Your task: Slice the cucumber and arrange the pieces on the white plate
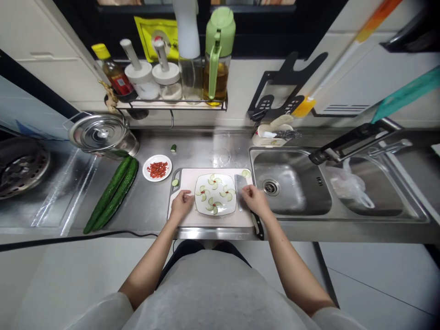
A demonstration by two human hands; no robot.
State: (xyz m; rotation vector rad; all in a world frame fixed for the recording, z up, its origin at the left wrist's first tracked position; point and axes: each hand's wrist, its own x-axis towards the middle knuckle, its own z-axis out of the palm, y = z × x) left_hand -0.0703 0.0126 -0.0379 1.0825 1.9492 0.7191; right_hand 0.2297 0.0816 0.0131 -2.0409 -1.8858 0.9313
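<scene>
A white square plate [215, 179] lies on the cutting board [185, 220], bearing several pinwheels of pale green-edged cucumber slices with red bits at their centres. Beside the plate's left edge is my left hand [182, 204], its fingers loosely bent and slightly apart, nothing visible in them. To the right of the plate my right hand [255, 200] hovers over the knife blade [240, 181], thumb and fingers drawn together; whether they pinch something small is hidden. The black knife handle [257, 226] shows below that wrist. Cucumber pieces [175, 182] rest at the board's upper corners.
A small white plate of chopped red pieces [158, 169] and two whole cucumbers [115, 195] are on the left counter. Behind them stands a lidded steel pot [103, 135]. A double sink [292, 183] is at right; a seasoning rack [172, 104] hangs above the counter.
</scene>
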